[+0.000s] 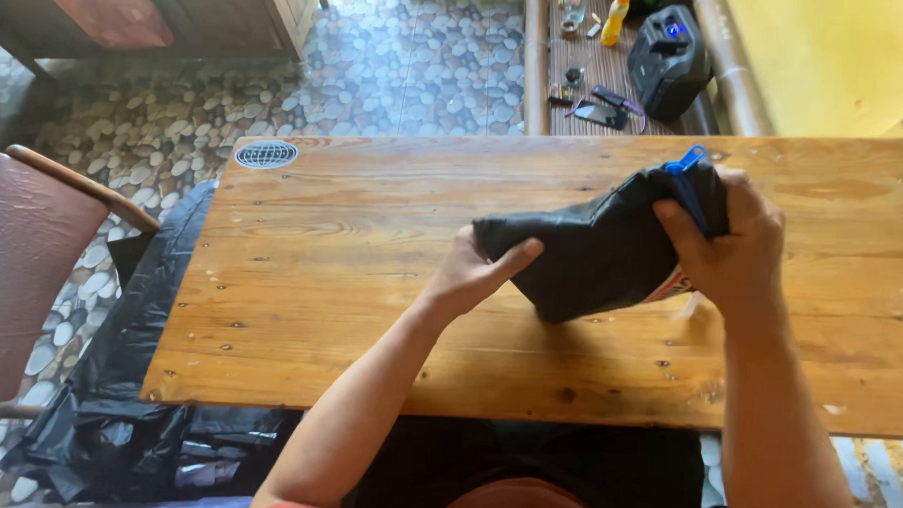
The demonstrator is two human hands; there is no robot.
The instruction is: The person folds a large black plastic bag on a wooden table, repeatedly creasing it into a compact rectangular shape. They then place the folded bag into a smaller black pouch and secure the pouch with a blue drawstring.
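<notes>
- Your left hand (476, 270) closes on the lower end of the black bag (597, 251), with the thumb lying on top of it.
- Your right hand (727, 244) grips the upper end of the bag, at 3 o'clock from the left hand, and presses a blue clip (690, 182) against it.
- The bag rests on the wooden tabletop (350, 281), a little right of its middle, tilted up toward 2 o'clock.
- A round sticker (266, 153) sits at the tabletop's 10 o'clock corner.
- A black plastic sheet (126, 393) lies on the floor at 8 o'clock, beside a brown chair (21, 269).
- A black speaker (668, 61) stands on a bench at 1 o'clock.
</notes>
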